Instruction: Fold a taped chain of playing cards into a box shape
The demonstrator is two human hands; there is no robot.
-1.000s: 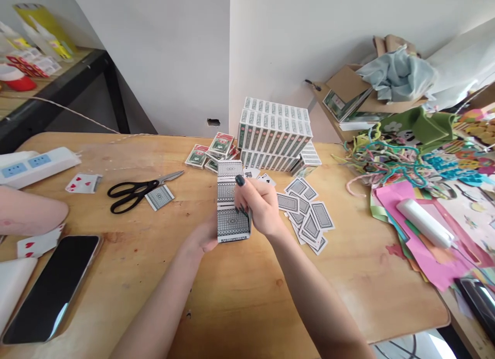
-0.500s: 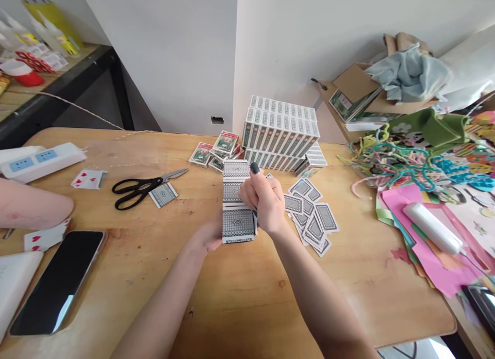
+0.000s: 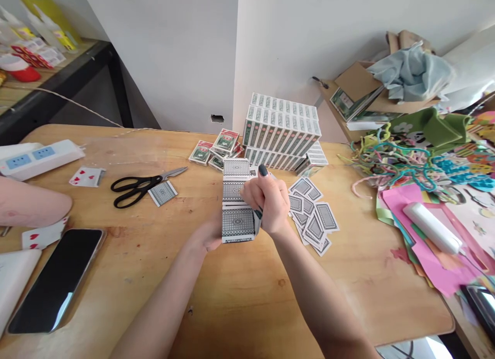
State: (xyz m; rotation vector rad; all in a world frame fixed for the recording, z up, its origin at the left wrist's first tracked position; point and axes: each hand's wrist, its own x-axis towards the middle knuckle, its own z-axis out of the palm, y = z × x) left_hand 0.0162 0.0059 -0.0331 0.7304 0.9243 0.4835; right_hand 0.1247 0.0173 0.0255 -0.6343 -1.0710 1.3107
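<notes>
A box-like structure of folded playing cards, grey patterned backs outward, stands upright above the table's middle. My left hand grips it from its left side; most of its fingers are hidden behind the cards. Against the structure's right side, my right hand is closed, fingers curled onto the cards and thumb with a dark nail raised. Part of a card face shows behind that thumb. Just right of this hand lie several loose playing cards, face down. Boxed card decks sit behind the structure.
Stacked card boxes stand near the wall. Black-handled scissors and a folded card lie left, with a phone, a power strip and another person's arm. Coloured paper and pipe cleaners cover the right.
My right hand has shifted slightly right along the card structure, and more of a card face shows beside the thumb. My left hand and the structure stay nearly still.
</notes>
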